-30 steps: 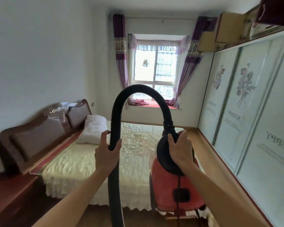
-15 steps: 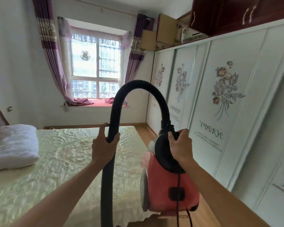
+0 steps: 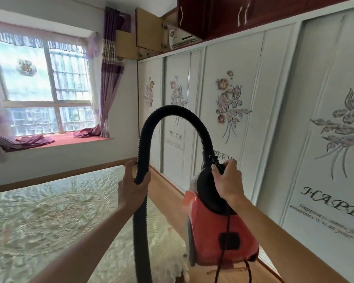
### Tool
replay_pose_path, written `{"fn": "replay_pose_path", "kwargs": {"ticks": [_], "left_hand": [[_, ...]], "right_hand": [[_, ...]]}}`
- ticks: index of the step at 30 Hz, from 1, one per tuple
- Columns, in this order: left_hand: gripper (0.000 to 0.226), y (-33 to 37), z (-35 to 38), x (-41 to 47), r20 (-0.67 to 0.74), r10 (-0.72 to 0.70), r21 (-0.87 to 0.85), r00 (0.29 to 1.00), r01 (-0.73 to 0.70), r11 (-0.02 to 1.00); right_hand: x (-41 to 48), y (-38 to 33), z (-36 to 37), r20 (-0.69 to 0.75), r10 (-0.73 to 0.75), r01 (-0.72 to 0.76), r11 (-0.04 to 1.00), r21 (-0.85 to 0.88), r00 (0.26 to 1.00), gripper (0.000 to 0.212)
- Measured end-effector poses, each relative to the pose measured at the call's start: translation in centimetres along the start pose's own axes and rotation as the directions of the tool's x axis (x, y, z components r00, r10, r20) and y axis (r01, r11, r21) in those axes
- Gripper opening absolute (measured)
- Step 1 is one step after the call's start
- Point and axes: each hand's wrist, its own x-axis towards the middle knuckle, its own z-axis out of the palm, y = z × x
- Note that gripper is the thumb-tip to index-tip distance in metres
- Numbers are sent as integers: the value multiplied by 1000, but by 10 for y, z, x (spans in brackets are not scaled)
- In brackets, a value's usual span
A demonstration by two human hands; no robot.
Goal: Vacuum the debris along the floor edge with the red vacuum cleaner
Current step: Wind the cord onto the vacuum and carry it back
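Note:
The red vacuum cleaner [image 3: 217, 229] hangs in the air in front of me, above the wooden floor [image 3: 168, 188]. My right hand [image 3: 227, 180] grips its black top handle. A black ribbed hose [image 3: 172, 113] arches up from the vacuum's top and comes down on the left. My left hand [image 3: 133, 186] is closed around the hose where it drops toward the bottom of the view. The hose's nozzle end is out of view. A black power cord [image 3: 221, 262] dangles from the vacuum's body. No debris is visible on the strip of floor.
A bed with a cream quilted cover [image 3: 49, 221] fills the lower left. White sliding wardrobe doors with flower prints [image 3: 253, 123] line the right wall. A narrow wooden floor strip runs between them toward the window [image 3: 43, 88] with purple curtains.
The view has swung to the right, from the bed and headboard toward the wardrobe doors. Both hands keep the same hold on hose and handle, and the vacuum stays lifted.

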Motion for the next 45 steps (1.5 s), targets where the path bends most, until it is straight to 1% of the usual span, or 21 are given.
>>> {"fn": "replay_pose_path", "kwargs": {"ticks": [7, 12, 16, 20, 23, 28, 32, 39, 45], "left_hand": [[41, -16, 94, 74, 5, -7, -28, 1000, 7, 1000], [40, -25, 161, 129, 7, -17, -51, 1000, 18, 999], [42, -39, 195, 162, -4, -28, -40, 1000, 28, 999], [39, -53, 227, 194, -5, -60, -34, 998, 60, 998], [37, -64, 253, 222, -5, -55, -41, 998, 55, 998], [39, -96, 304, 277, -2, -60, 7, 998, 60, 998], [40, -129, 351, 332, 11, -22, -35, 1000, 22, 999], [41, -173, 412, 436, 40, -47, -25, 998, 48, 999], [41, -194, 460, 500, 53, -40, -34, 998, 42, 999]], "right_hand": [[98, 37, 24, 28, 60, -61, 998, 16, 998, 33], [179, 63, 52, 50, 52, -53, 999, 9, 997, 35], [232, 84, 75, 48, -3, 3, 1000, 7, 999, 31], [279, 106, 94, 47, -20, 20, 1000, 6, 999, 30], [312, 120, 112, 51, -14, 13, 1000, 13, 999, 31], [369, 146, 147, 57, 16, -17, 1000, 16, 998, 31], [422, 166, 183, 67, 43, -42, 999, -15, 997, 33], [521, 185, 243, 93, 52, -50, 999, -17, 994, 32], [591, 201, 283, 86, 54, -53, 999, -8, 995, 32]]}}
